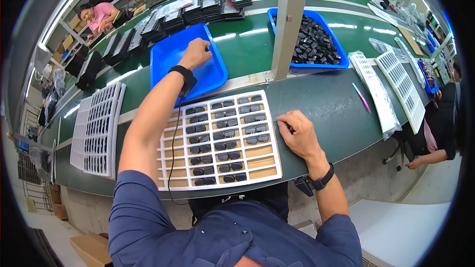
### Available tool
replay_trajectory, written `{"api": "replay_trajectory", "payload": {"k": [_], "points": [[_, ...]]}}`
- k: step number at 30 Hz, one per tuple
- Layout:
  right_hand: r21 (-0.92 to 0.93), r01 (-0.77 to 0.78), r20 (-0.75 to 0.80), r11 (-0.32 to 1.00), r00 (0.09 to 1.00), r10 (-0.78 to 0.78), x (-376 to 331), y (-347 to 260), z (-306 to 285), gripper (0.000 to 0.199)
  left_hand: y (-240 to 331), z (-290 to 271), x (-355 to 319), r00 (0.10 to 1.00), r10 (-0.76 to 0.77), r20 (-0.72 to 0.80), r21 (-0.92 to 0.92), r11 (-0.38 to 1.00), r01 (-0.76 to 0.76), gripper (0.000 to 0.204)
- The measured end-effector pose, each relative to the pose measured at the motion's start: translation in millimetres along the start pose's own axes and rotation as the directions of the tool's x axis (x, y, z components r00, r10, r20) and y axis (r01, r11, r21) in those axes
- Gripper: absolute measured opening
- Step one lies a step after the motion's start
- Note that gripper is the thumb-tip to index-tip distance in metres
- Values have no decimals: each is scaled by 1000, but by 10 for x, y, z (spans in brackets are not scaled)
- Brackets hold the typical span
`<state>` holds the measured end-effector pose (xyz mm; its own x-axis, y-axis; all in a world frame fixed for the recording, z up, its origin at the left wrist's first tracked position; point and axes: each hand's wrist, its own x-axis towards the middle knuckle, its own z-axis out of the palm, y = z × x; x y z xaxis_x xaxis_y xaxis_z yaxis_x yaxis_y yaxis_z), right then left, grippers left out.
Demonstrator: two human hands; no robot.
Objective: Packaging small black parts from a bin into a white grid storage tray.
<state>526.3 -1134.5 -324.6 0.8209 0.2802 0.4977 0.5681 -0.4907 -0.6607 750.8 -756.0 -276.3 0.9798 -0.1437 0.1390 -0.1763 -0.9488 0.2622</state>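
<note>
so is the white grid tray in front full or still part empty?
Part empty. The white grid tray holds dark parts in most cells, but bare tan cells show along its left column and lower right corner.

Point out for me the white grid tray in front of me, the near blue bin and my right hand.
white grid tray (271, 133): head view, on its right rim.
near blue bin (166, 59): head view, on its bare floor, left part.
right hand (299, 133): head view, on the back of the hand.
</note>
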Motion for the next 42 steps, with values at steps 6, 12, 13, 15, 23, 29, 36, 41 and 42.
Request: {"api": "replay_trajectory", "payload": {"k": [6,12,13,15,23,29,36,41,42], "points": [[-63,335,117,940,938,-327,79,-406,-31,22,641,-981,-1346,983,85,-165,-517,841,-160,25],[351,286,228,892,898,-377,-127,-1323,384,27,1332,-1401,-3084,903,353,-245,-356,834,-422,10],[354,292,231,888,893,-386,-190,-1415,342,27,1463,-1330,-3373,915,321,-245,-364,844,-394,14],[742,-228,373,631,922,-105,-365,-1670,221,27,1678,-1018,-3733,855,349,-383,-342,806,-483,15],[569,-466,373,678,881,292,-647,-994,19,28,2090,-18,-3762,793,257,-553,-285,835,-470,24],[-18,111,117,994,987,-108,-462,-476,-79,24,1821,66,-3939,798,244,-551,-123,922,-367,17],[-88,228,224,970,953,-204,-395,-491,-14,22,1231,-38,-4058,730,44,-682,-5,998,-64,15],[-265,364,428,893,874,-230,-243,-590,69,25,706,-148,-4160,668,2,-744,81,993,88,18],[-320,388,488,864,850,-201,-229,-586,57,27,596,-163,-4192,657,-28,-753,98,983,154,21]]}}
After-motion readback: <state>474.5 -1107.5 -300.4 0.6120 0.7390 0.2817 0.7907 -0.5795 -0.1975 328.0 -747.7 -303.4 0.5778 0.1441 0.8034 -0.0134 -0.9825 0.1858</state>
